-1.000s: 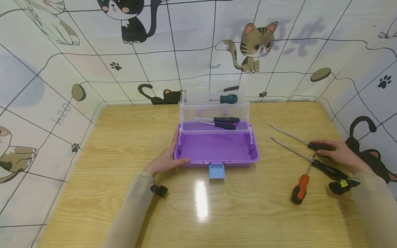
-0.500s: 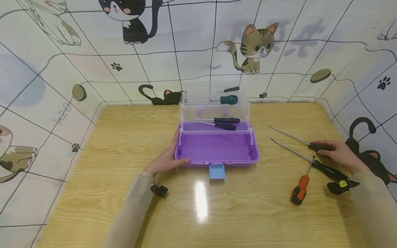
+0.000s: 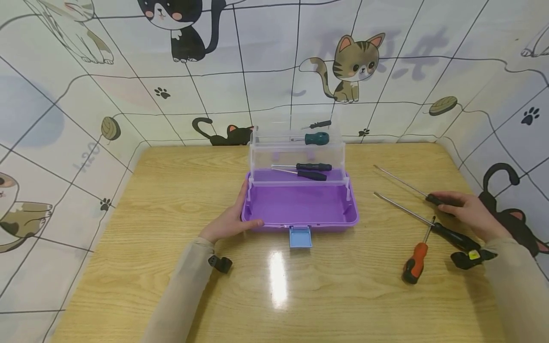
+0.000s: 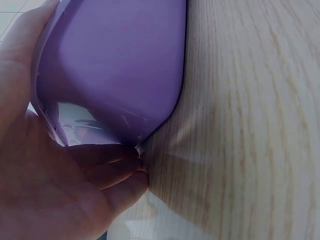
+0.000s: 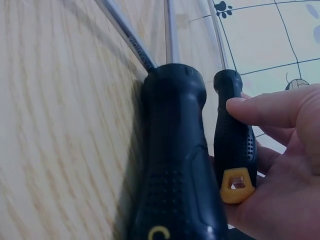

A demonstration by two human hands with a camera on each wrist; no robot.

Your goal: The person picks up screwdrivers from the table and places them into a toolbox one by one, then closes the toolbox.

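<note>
A purple toolbox [image 3: 300, 202] stands open at the middle of the table, its clear tiered trays raised at the back. My left hand [image 3: 231, 220] grips its left end, thumb over the front rim and fingers along the side. At the right, my right hand [image 3: 469, 213] pinches the black handle of a long screwdriver [image 5: 234, 130], which has a yellow end; its shaft points to the back left. Beside that hand lies a second long black-handled screwdriver [image 3: 454, 236]. An orange-and-black screwdriver [image 3: 415, 262] lies in front, its tip overlapping the second one's shaft.
Two black-handled screwdrivers, one of them a slim screwdriver [image 3: 312, 175], lie in the lower clear tray. Higher up are a teal-handled screwdriver [image 3: 317, 138] and a small black screwdriver [image 3: 320, 124]. A blue latch [image 3: 300, 237] hangs at the box front. A cat-print backdrop [image 3: 274, 71] surrounds the table [image 3: 180, 186].
The long screwdriver in my right hand has shifted slightly, its tip swinging toward the back of the table. My left hand and the toolbox stay put.
</note>
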